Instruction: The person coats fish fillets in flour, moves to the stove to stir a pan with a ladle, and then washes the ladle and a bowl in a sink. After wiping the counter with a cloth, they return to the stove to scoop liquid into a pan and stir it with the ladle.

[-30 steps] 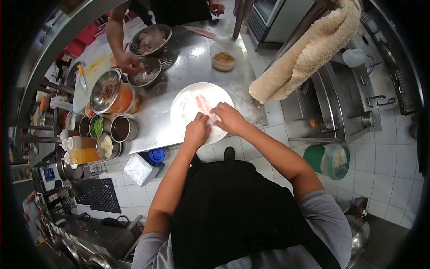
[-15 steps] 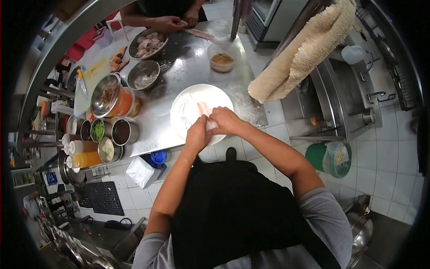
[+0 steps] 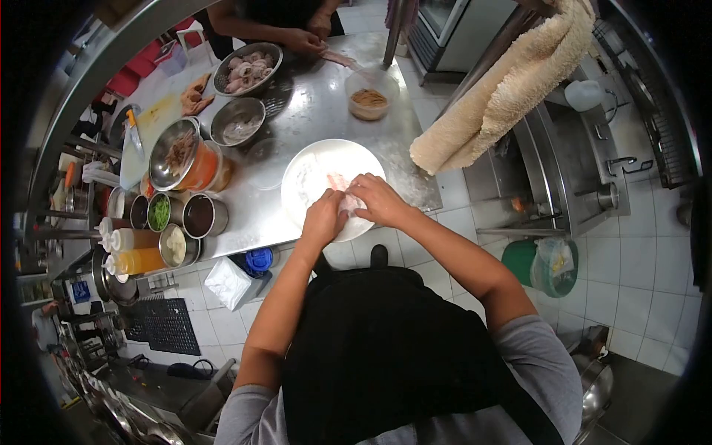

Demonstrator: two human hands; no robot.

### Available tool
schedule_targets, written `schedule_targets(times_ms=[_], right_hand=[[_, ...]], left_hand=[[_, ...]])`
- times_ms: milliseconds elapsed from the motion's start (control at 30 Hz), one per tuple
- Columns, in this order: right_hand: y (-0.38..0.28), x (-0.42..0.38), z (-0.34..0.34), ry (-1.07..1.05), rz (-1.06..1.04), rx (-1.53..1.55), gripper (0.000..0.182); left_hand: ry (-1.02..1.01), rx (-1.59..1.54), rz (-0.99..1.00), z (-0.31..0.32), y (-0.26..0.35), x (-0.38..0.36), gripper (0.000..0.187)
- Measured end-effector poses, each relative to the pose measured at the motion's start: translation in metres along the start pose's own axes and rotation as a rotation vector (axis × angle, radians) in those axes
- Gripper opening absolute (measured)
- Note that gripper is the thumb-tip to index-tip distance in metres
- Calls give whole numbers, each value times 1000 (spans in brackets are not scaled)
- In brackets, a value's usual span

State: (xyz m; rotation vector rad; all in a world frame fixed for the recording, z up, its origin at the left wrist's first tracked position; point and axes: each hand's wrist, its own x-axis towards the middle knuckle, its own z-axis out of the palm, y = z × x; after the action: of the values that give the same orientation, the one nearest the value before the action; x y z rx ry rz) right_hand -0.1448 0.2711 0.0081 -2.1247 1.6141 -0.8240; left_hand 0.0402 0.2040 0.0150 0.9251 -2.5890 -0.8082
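On the steel table, a round white plate (image 3: 297, 159) holds patches of white powder and a pale pink piece of raw meat (image 3: 339, 180). My left hand (image 3: 324, 217) is over the near half of the plate, fingers curled on the meat's near end. Beside it, my right hand (image 3: 380, 202) has its fingers bent onto the same piece from the right. The thumbs and fingertips of both hands come close together there. What lies under the fingers is partly hidden.
Beyond the plate stands a tub of brown powder (image 3: 368, 100). To the left are a colander of raw meat (image 3: 248, 70), steel bowls (image 3: 237, 122), sauce pots (image 3: 205, 215) and squeeze bottles (image 3: 137, 261). A co-worker's hands (image 3: 308, 41) work at the far edge. A beige towel (image 3: 504, 93) hangs at right.
My hands have loosened from a tight pinch and spread slightly apart over the meat, exposing more of its near end. The co-worker's hands have moved a little to the right.
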Motion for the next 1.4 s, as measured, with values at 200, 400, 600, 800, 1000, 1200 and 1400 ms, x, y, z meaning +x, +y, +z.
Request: schedule_targets(times_ms=[200,400,600,800,1000,1200,1400], right_hand=[[11,-2,13,-31,13,-16,32],[13,2,16,-23,-35,-73,31],[9,4,11,-42,-10,-55,31],[7,14,4,-145,19,-106,33],[9,17,5,-191,25,-82,34],[12,24,-1,-233,40,-113,35],[20,36,-2,-366,169,-20,37]], left_hand=[[14,-25,-8,-7,-12,17,20],[-72,119,-104,-17,-24,49,29],[106,121,30,-38,-34,76,33],[-177,43,75,-37,-34,59,31],[48,45,83,-31,-35,61,31],[-108,-139,-107,-49,-19,46,28],[-167,-59,23,-27,-15,25,32]])
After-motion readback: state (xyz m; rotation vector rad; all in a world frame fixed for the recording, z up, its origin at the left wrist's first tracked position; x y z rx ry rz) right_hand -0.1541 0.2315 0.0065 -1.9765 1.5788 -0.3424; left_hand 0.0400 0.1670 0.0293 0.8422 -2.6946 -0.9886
